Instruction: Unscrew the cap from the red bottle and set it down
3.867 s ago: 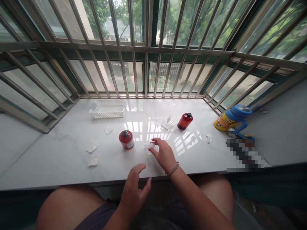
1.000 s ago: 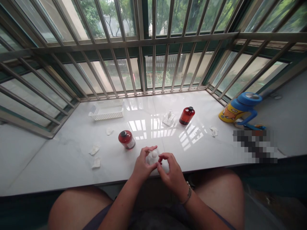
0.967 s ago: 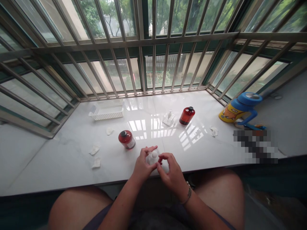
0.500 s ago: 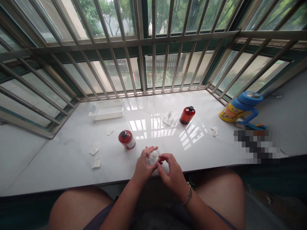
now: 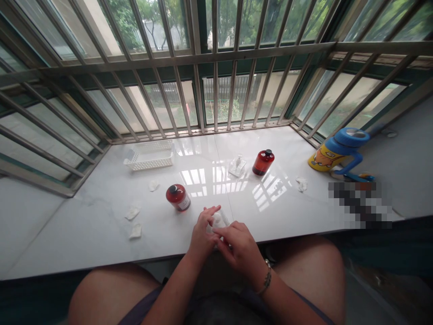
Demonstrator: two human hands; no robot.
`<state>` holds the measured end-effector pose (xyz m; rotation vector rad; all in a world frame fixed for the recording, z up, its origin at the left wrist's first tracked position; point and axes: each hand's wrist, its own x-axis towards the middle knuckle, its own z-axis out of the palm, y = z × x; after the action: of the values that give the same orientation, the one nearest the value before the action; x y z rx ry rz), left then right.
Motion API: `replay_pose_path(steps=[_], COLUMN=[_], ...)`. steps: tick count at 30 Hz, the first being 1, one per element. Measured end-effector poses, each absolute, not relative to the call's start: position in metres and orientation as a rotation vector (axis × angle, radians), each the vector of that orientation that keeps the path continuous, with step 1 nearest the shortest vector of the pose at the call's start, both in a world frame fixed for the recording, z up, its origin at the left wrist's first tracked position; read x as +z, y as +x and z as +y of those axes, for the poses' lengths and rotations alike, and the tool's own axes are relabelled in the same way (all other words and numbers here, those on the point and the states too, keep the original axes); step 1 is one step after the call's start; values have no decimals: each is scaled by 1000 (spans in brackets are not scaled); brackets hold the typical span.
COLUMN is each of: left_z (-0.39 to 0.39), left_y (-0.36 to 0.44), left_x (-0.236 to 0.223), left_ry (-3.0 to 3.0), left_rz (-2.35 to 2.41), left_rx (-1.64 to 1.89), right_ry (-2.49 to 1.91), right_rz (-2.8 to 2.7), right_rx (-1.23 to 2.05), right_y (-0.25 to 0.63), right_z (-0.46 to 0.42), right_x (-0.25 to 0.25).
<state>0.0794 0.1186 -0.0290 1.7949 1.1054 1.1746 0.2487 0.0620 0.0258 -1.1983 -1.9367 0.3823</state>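
Near the front edge of the counter, a small clear container [image 5: 221,220] with something whitish and rounded in it shows between my hands. My left hand [image 5: 203,231] curves round its left side, index finger reaching over the far side and thumb toward me. My right hand [image 5: 239,243] is closed, its fingertips brought together against my left thumb. Whatever those fingertips pinch is hidden. A red bottle with a black cap and a pale label [image 5: 178,197] stands beyond my left hand. Farther back is a second red bottle [image 5: 263,162], with a clear, square-based object [image 5: 237,166] beside it.
A white perforated basket [image 5: 150,158] sits at the back left. Crumpled white scraps [image 5: 132,213] lie on the left, and another scrap [image 5: 301,183] on the right. A blue and yellow jug with a handle [image 5: 336,151] stands at the right. Metal window bars [image 5: 216,97] border the counter [image 5: 91,225].
My right hand has shifted left and its fingers now overlap my left thumb. More of the clear container's right edge shows. My left hand stays in nearly the same place.
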Motion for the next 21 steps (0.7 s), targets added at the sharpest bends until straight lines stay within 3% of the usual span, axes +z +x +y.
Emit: replay_pose_path(steps=[12, 21], left_z=[117, 119], left_y=[82, 80], left_x=[-33, -13], left_ry=[1635, 1660], left_rz=[1141, 1174], left_rx=[1135, 1011], right_ry=[-1385, -1671], right_rz=[-2136, -1957], right_rx=[453, 393], right_y=[243, 253], right_z=[61, 65], right_x=[36, 40])
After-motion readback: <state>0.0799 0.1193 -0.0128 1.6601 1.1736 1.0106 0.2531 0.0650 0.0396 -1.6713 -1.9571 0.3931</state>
